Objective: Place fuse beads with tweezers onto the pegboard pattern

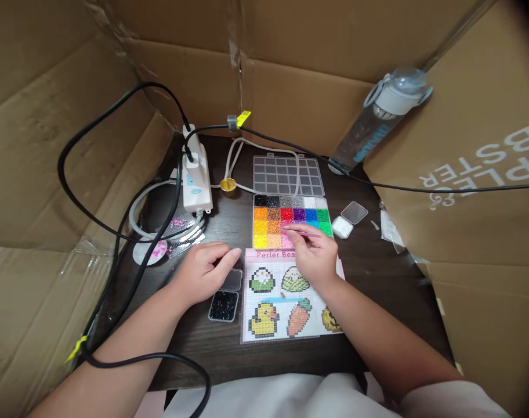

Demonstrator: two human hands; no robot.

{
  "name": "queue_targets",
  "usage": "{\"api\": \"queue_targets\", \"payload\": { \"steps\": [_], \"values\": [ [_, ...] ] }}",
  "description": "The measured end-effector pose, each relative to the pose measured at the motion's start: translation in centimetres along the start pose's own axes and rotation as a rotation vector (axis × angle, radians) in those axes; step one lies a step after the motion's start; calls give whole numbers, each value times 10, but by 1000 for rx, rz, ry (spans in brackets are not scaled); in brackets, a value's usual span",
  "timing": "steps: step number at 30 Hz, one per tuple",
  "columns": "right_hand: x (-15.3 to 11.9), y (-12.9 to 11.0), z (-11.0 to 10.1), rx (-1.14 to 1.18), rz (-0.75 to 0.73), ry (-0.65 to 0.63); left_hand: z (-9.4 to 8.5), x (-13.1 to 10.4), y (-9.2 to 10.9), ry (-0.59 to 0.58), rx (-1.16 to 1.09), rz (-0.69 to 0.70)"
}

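My right hand (315, 255) is closed on pink tweezers (307, 233), their tip over the orange and pink compartments of the bead box (286, 200). Beneath that hand lies a pattern sheet (252, 295) headed "Perler Bea…", the rest of the word hidden. It bears pixel pictures, among them a yellow duck (264, 320) and a carrot (298, 319). My left hand (203, 270) rests on the table left of the sheet, fingers curled in, thumb pointing right, nothing visible in it. Just below it is a small clear case (223, 306) of black beads, its lid (232, 280) open.
A white power strip (197, 188) with black cables stands at the back left. Right of the bead box is a small case of white beads (343, 226). A water bottle (377, 125) leans against the cardboard wall (308, 98). Foil packaging (181, 232) lies left.
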State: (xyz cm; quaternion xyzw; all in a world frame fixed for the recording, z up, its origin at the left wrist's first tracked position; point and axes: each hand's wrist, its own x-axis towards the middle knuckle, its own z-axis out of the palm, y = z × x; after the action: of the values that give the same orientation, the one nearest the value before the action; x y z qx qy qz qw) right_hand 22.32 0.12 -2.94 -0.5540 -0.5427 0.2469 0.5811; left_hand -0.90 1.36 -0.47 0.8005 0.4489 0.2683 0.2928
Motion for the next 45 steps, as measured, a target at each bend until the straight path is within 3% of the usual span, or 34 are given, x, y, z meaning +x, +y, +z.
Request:
{"api": "queue_targets", "payload": {
  "steps": [45],
  "values": [
    [3, -4, 0, -44, 35, -6, 1, -3, -1, 1, 33, 15]
  ]
}}
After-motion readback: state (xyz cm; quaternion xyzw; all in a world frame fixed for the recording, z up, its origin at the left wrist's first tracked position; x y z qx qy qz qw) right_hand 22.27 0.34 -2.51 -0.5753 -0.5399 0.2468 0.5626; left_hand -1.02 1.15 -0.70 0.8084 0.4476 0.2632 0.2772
